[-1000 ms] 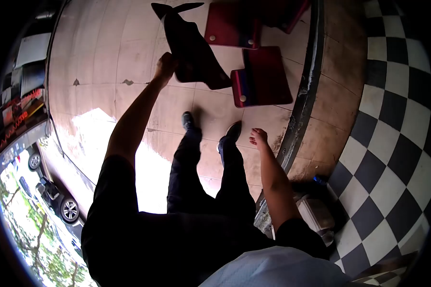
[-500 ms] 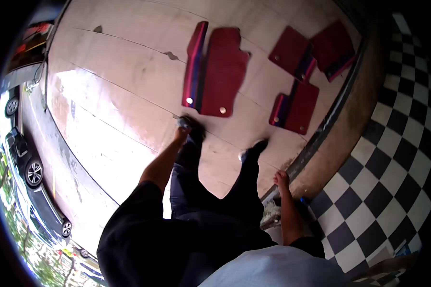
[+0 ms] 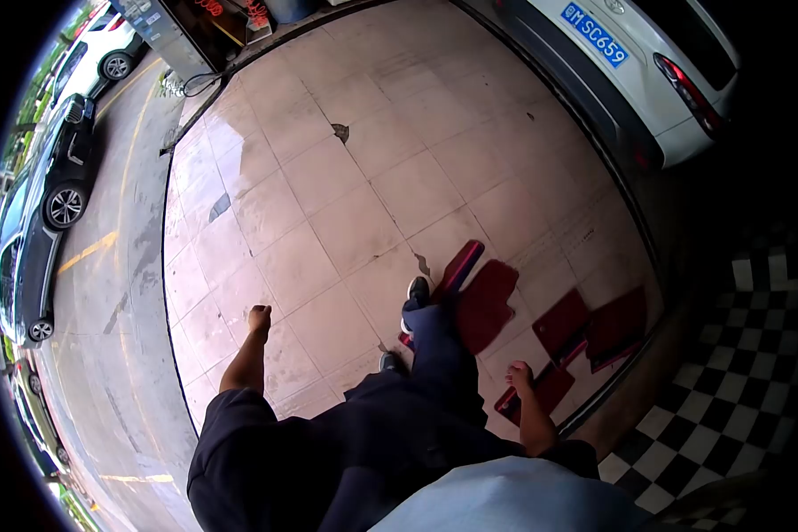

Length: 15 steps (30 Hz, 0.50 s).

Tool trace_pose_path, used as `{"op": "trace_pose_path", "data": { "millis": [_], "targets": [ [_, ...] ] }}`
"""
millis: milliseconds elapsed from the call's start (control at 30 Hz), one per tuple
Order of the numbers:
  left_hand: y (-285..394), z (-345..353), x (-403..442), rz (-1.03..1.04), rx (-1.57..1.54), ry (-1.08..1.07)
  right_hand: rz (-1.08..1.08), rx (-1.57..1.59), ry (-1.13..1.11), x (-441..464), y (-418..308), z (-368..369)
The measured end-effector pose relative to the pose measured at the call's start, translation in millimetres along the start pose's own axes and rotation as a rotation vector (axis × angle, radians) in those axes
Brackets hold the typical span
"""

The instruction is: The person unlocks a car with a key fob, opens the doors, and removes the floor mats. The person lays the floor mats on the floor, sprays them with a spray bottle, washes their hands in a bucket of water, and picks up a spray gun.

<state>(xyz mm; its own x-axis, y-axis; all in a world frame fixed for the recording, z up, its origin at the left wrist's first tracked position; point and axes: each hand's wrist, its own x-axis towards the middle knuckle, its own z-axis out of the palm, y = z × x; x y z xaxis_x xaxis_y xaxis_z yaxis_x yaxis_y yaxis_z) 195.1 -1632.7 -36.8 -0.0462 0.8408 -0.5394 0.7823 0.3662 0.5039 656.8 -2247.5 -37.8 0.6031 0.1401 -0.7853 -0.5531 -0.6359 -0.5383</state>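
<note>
My left hand [image 3: 259, 319] hangs over the tiled floor on the left, its fingers curled in and no object visible in it. On the right, my right hand [image 3: 519, 376] is also loosely closed, with nothing visible in its fingers. It appears in front of a small red car floor mat [image 3: 551, 390] lying on the floor. Beyond lie two more red mats, a middle one [image 3: 562, 324] and a right one [image 3: 619, 326], close together. A larger red mat [image 3: 486, 306] with a raised striped side flap lies by my feet, partly hidden by my leg.
Pinkish floor tiles [image 3: 328, 213] stretch ahead, edged by a dark channel. A white car [image 3: 629, 80] stands at the far right. A black car [image 3: 58, 177] is parked outside on the left. Black-and-white checkered flooring [image 3: 709, 390] lies at the right.
My view has swung up and to the left, bringing the white car into sight. The mats now appear lower and further right. My legs have stepped, and my left hand has swung away from my leg.
</note>
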Motion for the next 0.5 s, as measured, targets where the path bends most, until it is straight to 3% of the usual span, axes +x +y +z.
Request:
{"op": "trace_pose_path", "data": {
  "millis": [133, 200, 267, 300, 367, 433, 500],
  "targets": [
    [57, 24, 25, -0.11, -0.281, -0.07, -0.098, -0.127, -0.09, 103, -151, 19],
    [76, 41, 43, -0.21, -0.212, -0.105, -0.156, -0.212, -0.098, 163, -254, 42],
    [100, 55, 47, -0.352, -0.382, -0.037, -0.557, -0.816, 0.186, 258, -333, 81],
    [118, 59, 46, -0.445, -0.387, -0.062, -0.366, -1.059, 0.078, 262, -422, 114],
    [157, 68, 53, -0.637, -0.377, -0.132, -0.624, -0.765, 0.078, 272, -561, 190],
    [205, 71, 70, -0.658, -0.464, -0.133, -0.836, -0.471, -0.111, 286, -680, 277],
    [267, 73, 94, -0.608, -0.498, -0.084, -1.106, -0.449, -0.246, 232, -800, 347]
  ]
}}
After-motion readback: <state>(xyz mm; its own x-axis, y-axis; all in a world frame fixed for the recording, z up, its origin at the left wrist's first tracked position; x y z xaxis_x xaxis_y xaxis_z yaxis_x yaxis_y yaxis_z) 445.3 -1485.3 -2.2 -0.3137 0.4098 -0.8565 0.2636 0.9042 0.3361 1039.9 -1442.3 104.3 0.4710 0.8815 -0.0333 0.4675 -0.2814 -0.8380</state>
